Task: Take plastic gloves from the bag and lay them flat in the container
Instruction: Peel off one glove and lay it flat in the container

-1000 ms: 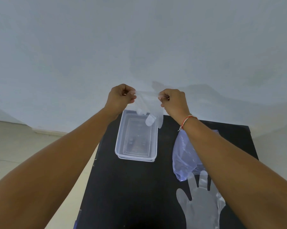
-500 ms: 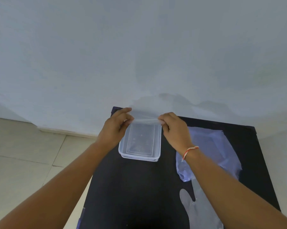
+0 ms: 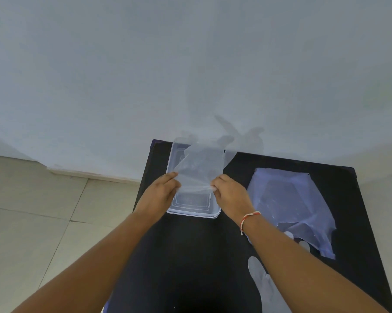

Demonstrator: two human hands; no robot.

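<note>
Head view: your left hand (image 3: 162,192) and right hand (image 3: 230,193) each pinch the near edge of a clear plastic glove (image 3: 201,168), both grips closed on it, spreading it over the clear container (image 3: 194,212) at frame centre on the black counter (image 3: 190,256). Right of that lies the bluish bag (image 3: 290,204), and another glove (image 3: 261,281) lies flat at lower right, partly under your forearm.

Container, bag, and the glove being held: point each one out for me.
container (image 3: 191,212): head view, near rim.
bag (image 3: 287,197): head view, middle of the flattened blue plastic.
glove (image 3: 201,168): head view, translucent sheet stretched over the container.
</note>
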